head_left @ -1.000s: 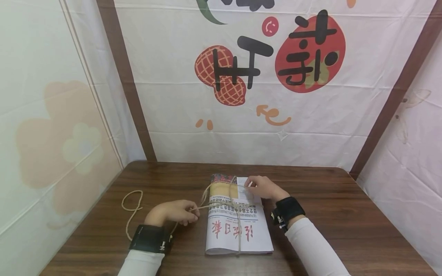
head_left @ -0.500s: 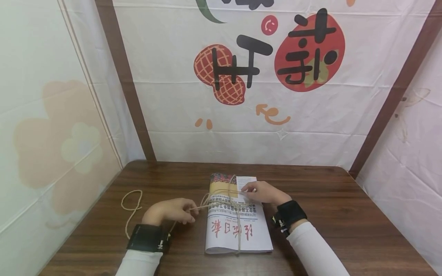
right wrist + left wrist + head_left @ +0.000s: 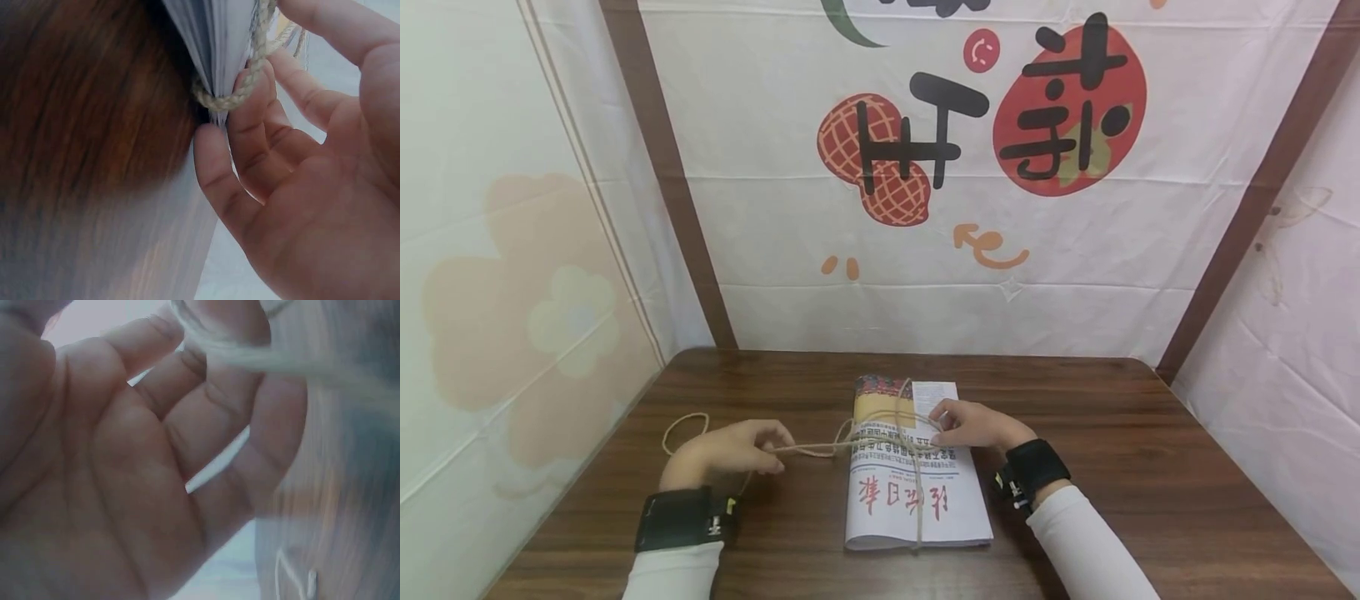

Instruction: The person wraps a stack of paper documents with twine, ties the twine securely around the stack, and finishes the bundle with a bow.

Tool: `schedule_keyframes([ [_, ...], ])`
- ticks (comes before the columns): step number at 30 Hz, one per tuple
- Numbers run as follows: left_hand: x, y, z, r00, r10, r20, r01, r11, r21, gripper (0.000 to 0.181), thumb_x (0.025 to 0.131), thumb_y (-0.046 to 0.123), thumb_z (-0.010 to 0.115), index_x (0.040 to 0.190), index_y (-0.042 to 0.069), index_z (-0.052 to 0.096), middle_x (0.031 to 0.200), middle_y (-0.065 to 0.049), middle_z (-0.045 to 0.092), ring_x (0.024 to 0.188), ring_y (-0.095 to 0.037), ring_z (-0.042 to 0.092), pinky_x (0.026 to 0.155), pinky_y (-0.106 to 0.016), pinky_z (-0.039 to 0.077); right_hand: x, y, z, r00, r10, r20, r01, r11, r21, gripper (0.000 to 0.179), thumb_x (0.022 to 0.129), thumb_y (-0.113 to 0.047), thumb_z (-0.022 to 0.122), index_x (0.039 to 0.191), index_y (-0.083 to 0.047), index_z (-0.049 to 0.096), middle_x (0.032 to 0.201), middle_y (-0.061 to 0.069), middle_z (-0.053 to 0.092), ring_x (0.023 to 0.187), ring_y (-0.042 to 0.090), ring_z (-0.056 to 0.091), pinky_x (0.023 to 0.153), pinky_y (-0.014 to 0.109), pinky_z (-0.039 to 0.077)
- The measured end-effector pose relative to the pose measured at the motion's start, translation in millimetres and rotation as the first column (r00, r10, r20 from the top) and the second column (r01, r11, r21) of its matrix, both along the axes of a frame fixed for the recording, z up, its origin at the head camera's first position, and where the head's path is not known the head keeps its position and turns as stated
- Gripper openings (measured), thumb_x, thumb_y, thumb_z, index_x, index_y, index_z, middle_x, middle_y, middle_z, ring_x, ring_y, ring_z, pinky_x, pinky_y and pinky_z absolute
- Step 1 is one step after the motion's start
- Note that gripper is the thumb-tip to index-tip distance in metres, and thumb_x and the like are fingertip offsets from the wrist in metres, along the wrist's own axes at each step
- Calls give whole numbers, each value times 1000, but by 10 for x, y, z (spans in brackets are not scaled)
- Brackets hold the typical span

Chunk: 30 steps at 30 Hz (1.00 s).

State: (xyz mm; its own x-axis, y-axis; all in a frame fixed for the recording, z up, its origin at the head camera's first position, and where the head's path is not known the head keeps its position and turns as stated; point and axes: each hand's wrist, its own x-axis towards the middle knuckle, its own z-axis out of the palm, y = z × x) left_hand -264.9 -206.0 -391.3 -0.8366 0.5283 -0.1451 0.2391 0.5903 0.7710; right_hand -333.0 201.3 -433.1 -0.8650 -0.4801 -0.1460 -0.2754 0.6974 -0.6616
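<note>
Left hand [image 3: 730, 450]: you are pinching braided twine [image 3: 262, 359] between bent fingers. Right hand [image 3: 976, 423]: you are resting half-curled fingers against the newspaper bundle [image 3: 895, 473]; cannot tell whether they are gripping twine.

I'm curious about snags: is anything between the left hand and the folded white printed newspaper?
Only the thin beige braided rope spans the gap from the left hand to the folded white printed newspaper; nothing else visible stands between.

Newspaper [image 3: 891, 477]: white, with red masthead [image 3: 904, 497] and black headlines [image 3: 887, 454]; rope [image 3: 250, 82]: beige, braided. On my feed I note a brown, wood-grained desk [image 3: 797, 542], white sleeves [image 3: 673, 572] and black wristbands [image 3: 672, 521].
</note>
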Motion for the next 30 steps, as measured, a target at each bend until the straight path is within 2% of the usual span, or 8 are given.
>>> schedule_keyframes([
  [4,19,-309,-9,982,135,-129,-134,991,20,28,90,10,67,116,0,61,90,-10,63,80,-22,59,69,-37,49,-25,1,-20,1000,7,1,-7,1000,6,39,89,-29,76,121,-12,61,103,4,62,93,20,58,84,41,49],
  [7,51,-561,-22,908,295,-297,-314,949,-16,27,97,19,64,118,3,62,95,-13,66,81,-26,62,69,-41,50,-35,-5,-39,1000,9,16,-9,1000,3,39,90,-30,75,122,-13,60,104,4,62,94,20,58,86,41,49],
  [10,85,-783,-51,780,453,-433,-497,867,11,32,102,27,57,120,1,62,106,-24,65,92,-40,63,76,-54,50,-37,-10,-52,1000,15,23,-15,1000,-13,39,90,-29,75,122,-12,59,104,4,61,94,21,58,85,41,49],
  [15,154,-948,-84,488,709,-508,-756,635,160,36,98,26,59,113,-6,67,117,-36,57,118,-54,43,98,-65,32,-40,-15,-67,999,15,31,-14,1000,-26,40,90,-28,74,122,-11,59,106,5,60,96,20,57,87,42,49],
  [17,182,-973,-84,425,761,-491,-812,560,165,39,97,31,60,111,-4,69,114,-35,58,118,-54,41,101,-64,25,-46,-11,-71,999,15,31,-14,1000,-26,40,90,-29,75,123,-11,58,107,5,60,97,21,57,88,43,49],
  [20,218,-997,-81,446,802,-397,-832,535,147,52,99,43,56,117,-4,66,117,-35,60,115,-53,46,99,-61,31,-54,3,-77,999,19,32,-18,999,-29,42,90,-29,75,123,-11,58,108,5,60,98,21,57,88,42,49],
  [27,150,-911,-61,578,779,-245,-760,623,188,54,104,40,42,137,0,55,138,-33,50,125,-52,45,97,-64,40,-53,42,-90,999,23,40,-22,999,-33,39,94,-33,70,125,-13,59,106,5,61,97,21,58,88,42,48],
  [30,116,-830,-41,598,767,-233,-745,639,191,60,102,50,45,136,1,59,135,-31,55,122,-52,50,94,-62,43,-45,61,-90,999,-6,38,7,1000,-30,37,96,-37,66,125,-15,61,106,4,62,97,20,59,88,43,48],
])
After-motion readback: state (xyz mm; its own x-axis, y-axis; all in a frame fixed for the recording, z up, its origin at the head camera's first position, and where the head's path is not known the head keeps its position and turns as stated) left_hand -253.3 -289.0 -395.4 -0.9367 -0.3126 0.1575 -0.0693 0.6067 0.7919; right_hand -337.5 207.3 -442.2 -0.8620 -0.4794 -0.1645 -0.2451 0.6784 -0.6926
